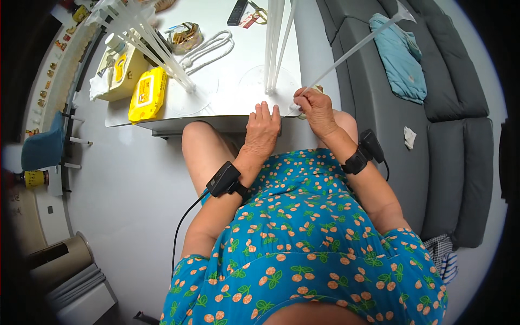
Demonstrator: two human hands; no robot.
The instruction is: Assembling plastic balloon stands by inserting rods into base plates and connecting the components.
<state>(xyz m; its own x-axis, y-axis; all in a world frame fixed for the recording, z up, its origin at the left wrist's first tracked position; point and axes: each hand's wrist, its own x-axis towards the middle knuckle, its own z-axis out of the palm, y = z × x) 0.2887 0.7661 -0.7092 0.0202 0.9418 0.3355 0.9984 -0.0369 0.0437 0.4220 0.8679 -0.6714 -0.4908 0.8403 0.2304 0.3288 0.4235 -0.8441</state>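
My right hand [316, 111] is closed in a pinch on the lower end of a long white plastic stick [355, 53]. The stick slants up to the right and ends in a flared white cup. My left hand [262, 127] lies flat at the table's front edge, fingers stretched, by the near rim of a clear round base [249, 82]. Several white sticks [274, 46] stand upright on that base, just beyond my left fingertips. Further left, a second clear round base [205, 100] carries another group of white sticks [162, 57], which lean to the upper left.
On the white table [230, 105] lie a yellow wipes pack [148, 96], a cream box [123, 76], a clear container of small items [185, 37], a white cord [208, 50], a black remote [237, 12] and gold-handled scissors [261, 15]. A grey sofa [374, 130] with a light-blue cloth [398, 59] stands right.
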